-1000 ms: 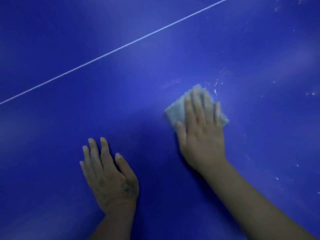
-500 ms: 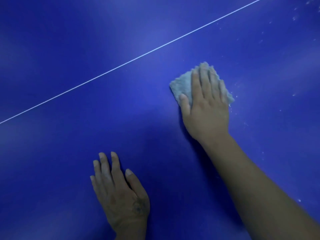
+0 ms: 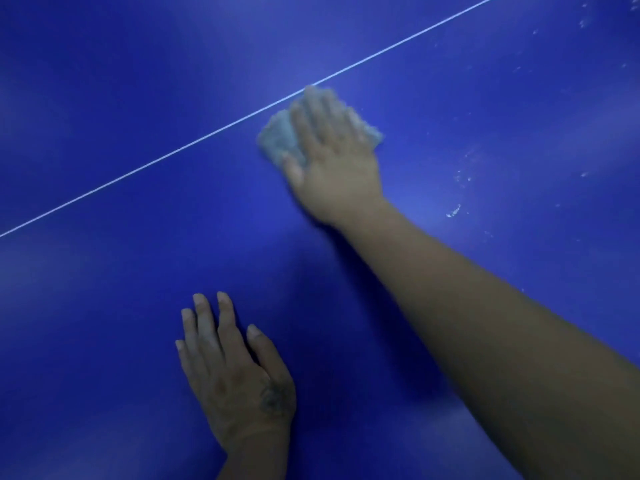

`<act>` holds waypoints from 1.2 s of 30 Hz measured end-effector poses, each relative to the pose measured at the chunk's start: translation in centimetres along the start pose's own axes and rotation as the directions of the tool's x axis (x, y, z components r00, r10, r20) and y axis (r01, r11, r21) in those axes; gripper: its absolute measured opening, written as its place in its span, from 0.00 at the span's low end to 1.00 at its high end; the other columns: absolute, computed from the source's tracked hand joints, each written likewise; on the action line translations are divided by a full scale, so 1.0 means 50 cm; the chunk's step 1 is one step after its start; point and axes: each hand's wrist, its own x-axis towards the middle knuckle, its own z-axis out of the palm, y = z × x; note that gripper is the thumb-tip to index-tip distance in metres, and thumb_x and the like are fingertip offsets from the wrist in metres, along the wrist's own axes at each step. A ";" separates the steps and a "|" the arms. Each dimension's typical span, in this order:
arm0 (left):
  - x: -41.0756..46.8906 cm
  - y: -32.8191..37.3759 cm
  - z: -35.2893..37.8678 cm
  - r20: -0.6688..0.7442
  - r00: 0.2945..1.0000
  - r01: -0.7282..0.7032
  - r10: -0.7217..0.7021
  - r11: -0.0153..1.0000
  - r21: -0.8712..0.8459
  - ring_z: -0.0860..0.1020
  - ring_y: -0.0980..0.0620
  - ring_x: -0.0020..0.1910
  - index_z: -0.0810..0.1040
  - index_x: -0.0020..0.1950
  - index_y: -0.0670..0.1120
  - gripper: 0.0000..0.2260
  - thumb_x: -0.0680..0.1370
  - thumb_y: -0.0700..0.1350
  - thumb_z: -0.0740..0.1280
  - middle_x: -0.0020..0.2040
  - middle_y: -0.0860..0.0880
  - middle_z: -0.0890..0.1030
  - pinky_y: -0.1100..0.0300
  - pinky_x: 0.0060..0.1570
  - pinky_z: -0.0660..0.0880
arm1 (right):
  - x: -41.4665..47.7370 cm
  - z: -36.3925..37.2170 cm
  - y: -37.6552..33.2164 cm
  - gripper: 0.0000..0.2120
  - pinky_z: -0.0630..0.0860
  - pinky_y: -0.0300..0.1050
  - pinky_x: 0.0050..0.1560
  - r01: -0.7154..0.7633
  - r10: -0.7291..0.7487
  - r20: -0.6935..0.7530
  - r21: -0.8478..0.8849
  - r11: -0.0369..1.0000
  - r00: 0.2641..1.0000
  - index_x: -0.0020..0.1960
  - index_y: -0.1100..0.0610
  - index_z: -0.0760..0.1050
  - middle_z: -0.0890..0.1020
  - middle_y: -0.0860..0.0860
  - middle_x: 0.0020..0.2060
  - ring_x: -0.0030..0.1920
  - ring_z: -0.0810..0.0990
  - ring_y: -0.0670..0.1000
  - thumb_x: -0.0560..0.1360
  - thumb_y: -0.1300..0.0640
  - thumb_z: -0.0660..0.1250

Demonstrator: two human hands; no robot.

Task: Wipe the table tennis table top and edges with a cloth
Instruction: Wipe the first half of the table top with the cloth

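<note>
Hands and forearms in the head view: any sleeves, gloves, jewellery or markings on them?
Both are bare: no gloves, sleeves, rings or watch in view. The left hand has a dark tattoo-like mark on its back near the thumb base, and short nails. The right hand is motion-blurred, with no markings discernible; its forearm is uncovered.
</note>
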 end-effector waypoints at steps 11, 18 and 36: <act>-0.006 -0.002 0.002 -0.027 1.000 -0.015 0.015 1.000 0.000 0.55 0.44 0.88 0.66 0.85 0.42 0.26 0.87 0.48 0.56 0.87 0.43 0.60 0.39 0.86 0.51 | -0.112 -0.047 0.059 0.34 0.36 0.65 0.84 -0.162 0.166 0.049 -0.075 0.984 0.985 0.87 0.62 0.47 0.46 0.65 0.86 0.86 0.42 0.66 0.87 0.45 0.43; -0.005 0.000 -0.001 -0.058 0.998 -0.015 0.015 1.000 0.001 0.58 0.41 0.87 0.68 0.83 0.40 0.25 0.86 0.46 0.58 0.86 0.41 0.63 0.38 0.85 0.53 | -0.228 -0.017 -0.057 0.33 0.46 0.56 0.86 0.236 -0.239 0.045 0.059 0.970 0.970 0.86 0.62 0.56 0.53 0.59 0.87 0.87 0.49 0.58 0.84 0.49 0.52; -0.012 0.007 -0.011 -0.068 0.997 -0.041 0.040 0.999 -0.007 0.57 0.42 0.87 0.66 0.84 0.42 0.25 0.88 0.49 0.57 0.87 0.41 0.62 0.41 0.86 0.51 | -0.376 -0.046 0.076 0.31 0.48 0.61 0.86 0.171 -0.171 0.007 0.026 0.985 0.985 0.85 0.66 0.58 0.57 0.62 0.86 0.87 0.52 0.62 0.87 0.49 0.52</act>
